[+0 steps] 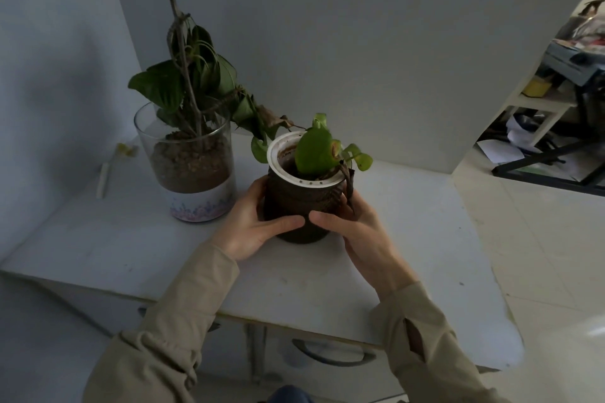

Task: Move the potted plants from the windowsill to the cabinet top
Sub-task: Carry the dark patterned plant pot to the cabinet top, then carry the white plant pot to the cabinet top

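A small dark brown pot with a white inner rim and a few bright green leaves stands on, or just above, the white cabinet top. My left hand wraps its left side and my right hand wraps its right side; both thumbs meet on the front. To the left, a taller plant with dark drooping leaves grows in a clear glass pot filled with brown pebbles, standing on the same top. The windowsill is out of view.
A thin white stick lies near the wall left of the glass pot. Grey walls close the back and left. Drawer handles show below the top's front edge. A cluttered shelf stands on the tiled floor at right.
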